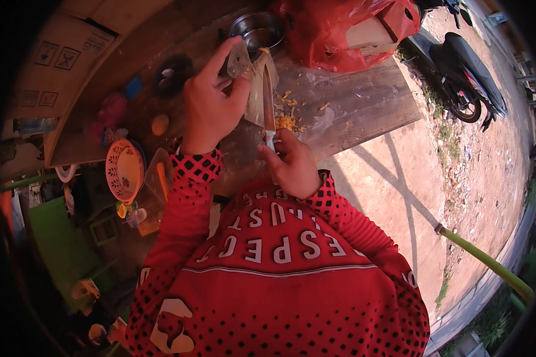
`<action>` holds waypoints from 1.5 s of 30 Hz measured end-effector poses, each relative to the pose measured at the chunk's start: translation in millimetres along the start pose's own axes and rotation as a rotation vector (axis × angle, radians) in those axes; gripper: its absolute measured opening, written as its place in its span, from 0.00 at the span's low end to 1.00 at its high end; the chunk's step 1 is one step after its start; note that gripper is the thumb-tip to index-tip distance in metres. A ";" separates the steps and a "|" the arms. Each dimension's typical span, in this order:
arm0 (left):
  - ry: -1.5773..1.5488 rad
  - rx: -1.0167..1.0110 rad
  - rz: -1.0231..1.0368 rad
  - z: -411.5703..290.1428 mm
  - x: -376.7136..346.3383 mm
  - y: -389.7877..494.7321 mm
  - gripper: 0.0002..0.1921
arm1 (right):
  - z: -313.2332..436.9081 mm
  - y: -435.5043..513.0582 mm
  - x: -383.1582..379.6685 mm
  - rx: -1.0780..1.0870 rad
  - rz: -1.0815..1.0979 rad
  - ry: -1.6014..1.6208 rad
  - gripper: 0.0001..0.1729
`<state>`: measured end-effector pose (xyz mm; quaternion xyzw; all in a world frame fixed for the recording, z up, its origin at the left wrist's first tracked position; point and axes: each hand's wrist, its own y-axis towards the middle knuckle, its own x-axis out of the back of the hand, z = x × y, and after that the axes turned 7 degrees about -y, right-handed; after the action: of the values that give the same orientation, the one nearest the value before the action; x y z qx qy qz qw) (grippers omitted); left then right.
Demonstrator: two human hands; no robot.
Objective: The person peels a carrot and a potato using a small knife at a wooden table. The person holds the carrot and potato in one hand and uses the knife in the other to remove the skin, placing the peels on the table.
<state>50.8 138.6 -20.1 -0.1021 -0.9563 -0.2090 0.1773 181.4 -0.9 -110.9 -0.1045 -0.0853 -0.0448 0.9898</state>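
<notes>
My left hand (214,100) is raised over the wooden table (362,98), pinching a thin translucent piece (240,60), probably plastic, between thumb and forefinger. In my right hand (292,167) is a kitchen knife by its pale handle (270,138). The knife's blade (268,96) points away from me and lies along a narrow pale board (255,105), close to its right edge. Orange shreds (286,121) are heaped and scattered on the table beside the blade. A small orange bit (264,50) sits at the board's far end.
Beyond the board stands a metal pot (257,29), beside a red plastic bag (330,35) with a cardboard box (373,35) in it. Leftward are a dark dish (173,76), a round brown item (160,124) and a floral basin (125,172). A motorbike (464,80) is parked outside.
</notes>
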 end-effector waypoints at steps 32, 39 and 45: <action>-0.014 -0.006 -0.079 -7.7 11.1 -53.1 0.25 | -15.7 32.8 -1.6 -0.173 -0.017 0.319 0.16; 0.093 -0.126 -0.031 -14.0 12.7 -55.8 0.24 | -4.0 27.3 9.6 -0.013 -0.026 -0.060 0.15; 0.042 -0.163 0.021 -19.2 10.5 -55.9 0.23 | 5.1 16.6 12.9 0.032 -0.130 0.243 0.15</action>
<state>31.8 81.7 -20.0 -0.1216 -0.9310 -0.2866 0.1907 195.0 15.5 -107.0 -0.0768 0.0280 -0.1200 0.9894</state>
